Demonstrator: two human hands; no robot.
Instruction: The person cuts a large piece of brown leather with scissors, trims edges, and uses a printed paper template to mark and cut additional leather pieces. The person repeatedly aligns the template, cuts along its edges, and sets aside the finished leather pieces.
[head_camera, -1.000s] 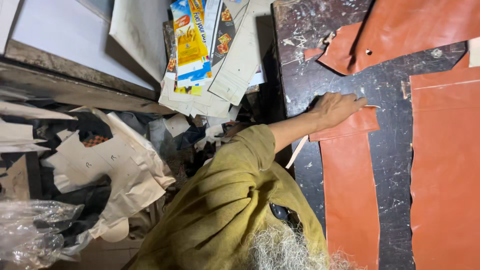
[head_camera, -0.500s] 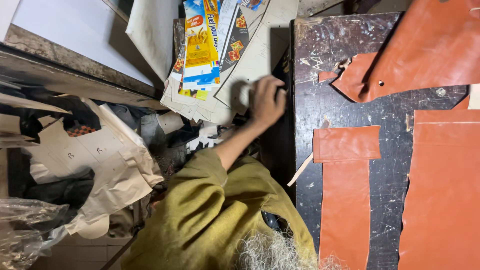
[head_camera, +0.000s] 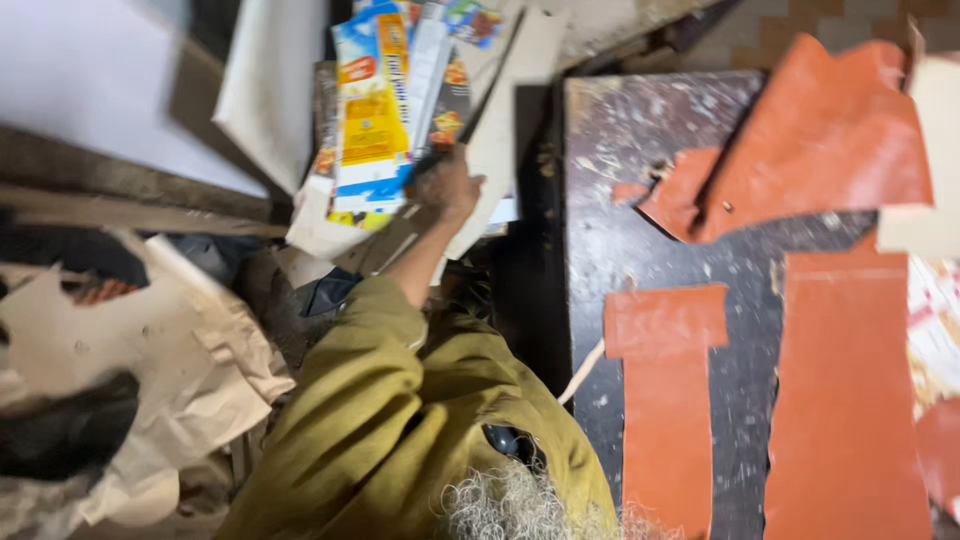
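My left hand (head_camera: 447, 185), in an olive sleeve (head_camera: 370, 400), reaches up and left into a leaning stack of flattened cartons (head_camera: 372, 130) and pale card sheets (head_camera: 500, 150). The fingers are tucked among the sheets at the stack's lower edge, and blur hides the grip. To the right stands a dark, scuffed table (head_camera: 650, 250). On it lie a T-shaped brown leather piece (head_camera: 665, 400), a long brown strip (head_camera: 845, 400) and a large folded brown piece (head_camera: 810, 140). My right hand is out of view.
Crumpled brown paper cut-outs (head_camera: 150, 350) lie at the lower left. A white board (head_camera: 90, 90) and a pale sheet (head_camera: 265, 90) lean at the upper left. A thin pale stick (head_camera: 583, 372) pokes past the table's left edge.
My left hand has left the T-shaped leather piece on the table and swung left to the stack of cartons and card sheets. The view has shifted slightly with it.
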